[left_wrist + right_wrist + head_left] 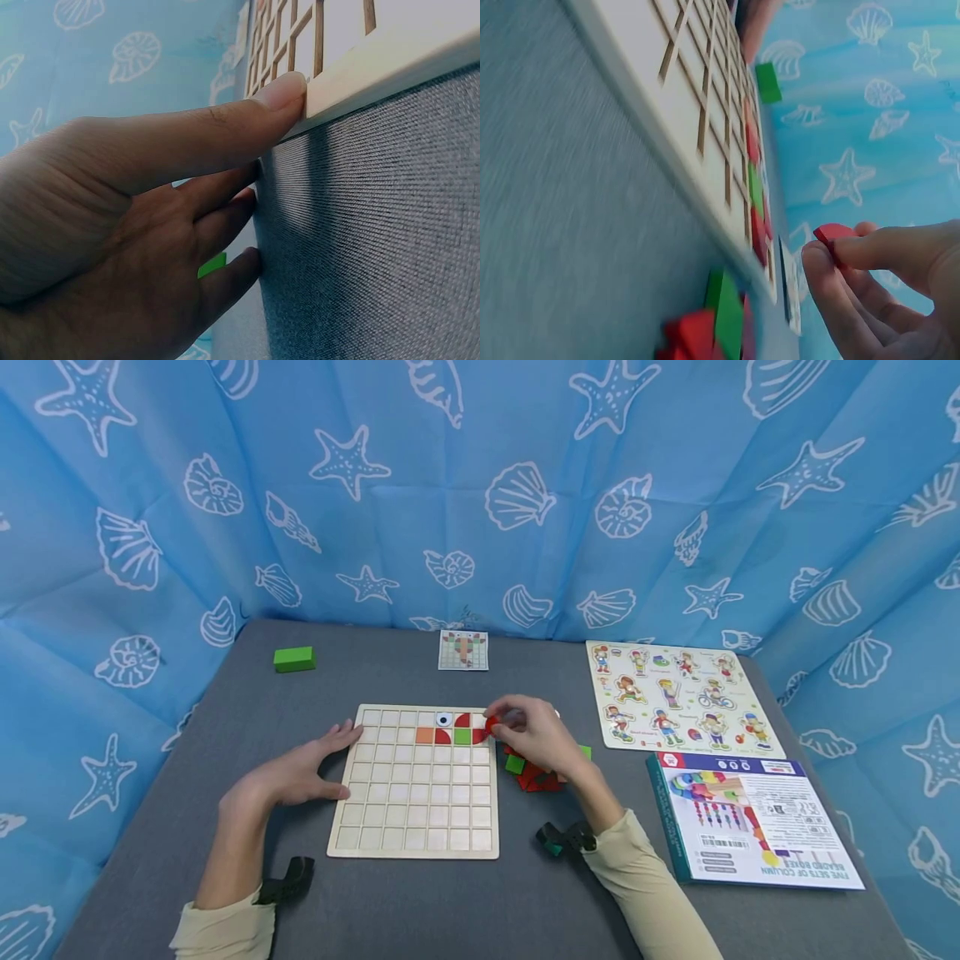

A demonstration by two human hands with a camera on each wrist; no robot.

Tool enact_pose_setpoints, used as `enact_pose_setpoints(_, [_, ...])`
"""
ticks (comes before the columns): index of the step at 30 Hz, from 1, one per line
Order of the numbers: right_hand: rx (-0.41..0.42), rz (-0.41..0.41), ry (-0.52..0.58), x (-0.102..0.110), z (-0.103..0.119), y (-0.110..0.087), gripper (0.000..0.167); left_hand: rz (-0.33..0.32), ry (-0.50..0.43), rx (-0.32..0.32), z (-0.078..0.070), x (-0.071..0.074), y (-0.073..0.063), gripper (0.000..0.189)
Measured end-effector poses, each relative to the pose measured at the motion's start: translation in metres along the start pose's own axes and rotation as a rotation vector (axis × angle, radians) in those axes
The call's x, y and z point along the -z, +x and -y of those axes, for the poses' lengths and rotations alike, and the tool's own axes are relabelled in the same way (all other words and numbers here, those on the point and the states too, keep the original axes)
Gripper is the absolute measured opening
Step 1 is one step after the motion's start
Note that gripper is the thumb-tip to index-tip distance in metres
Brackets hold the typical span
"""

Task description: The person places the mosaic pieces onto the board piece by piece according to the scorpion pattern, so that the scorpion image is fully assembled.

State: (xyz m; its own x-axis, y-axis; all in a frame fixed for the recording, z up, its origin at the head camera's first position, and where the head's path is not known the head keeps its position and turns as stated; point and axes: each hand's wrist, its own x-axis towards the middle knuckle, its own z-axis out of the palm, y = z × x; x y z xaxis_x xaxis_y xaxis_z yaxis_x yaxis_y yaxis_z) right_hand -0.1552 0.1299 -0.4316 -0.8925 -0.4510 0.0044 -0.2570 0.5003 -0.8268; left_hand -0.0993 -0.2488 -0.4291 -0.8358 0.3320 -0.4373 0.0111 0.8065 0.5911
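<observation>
A wooden grid board [405, 793] lies on the table, its upper rows bearing several coloured tiles, among them an eye tile [444, 720], an orange tile [425, 736] and a green tile [462, 737]. My right hand [536, 735] pinches a red tile [834, 232] with a curved edge between thumb and fingers, above the board's upper right corner. Against the board's left edge rests my left hand [303, 770], fingers spread, its thumb [281, 91] touching the rim. Under the right hand lies a pile of loose red and green tiles [542, 779], partly hidden.
A small pattern card [463, 650] lies behind the board. A green block [295, 659] sits at the back left. To the right are a picture puzzle board [651, 702] and a printed box [757, 827]. A blue shell-patterned curtain [450, 527] hangs around the table.
</observation>
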Motion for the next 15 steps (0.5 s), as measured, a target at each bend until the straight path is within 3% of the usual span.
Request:
enact_pose_setpoints(6, [0.024, 0.04, 0.032, -0.016, 0.012, 0.011, 0.03, 0.001, 0.015, -0.002, 0.0, 0.0, 0.0, 0.104])
enact_pose_setpoints(15, [0.107, 0.114, -0.065, -0.048, 0.028, 0.039, 0.027, 0.007, 0.007, -0.003, 0.002, 0.001, 0.001, 0.105])
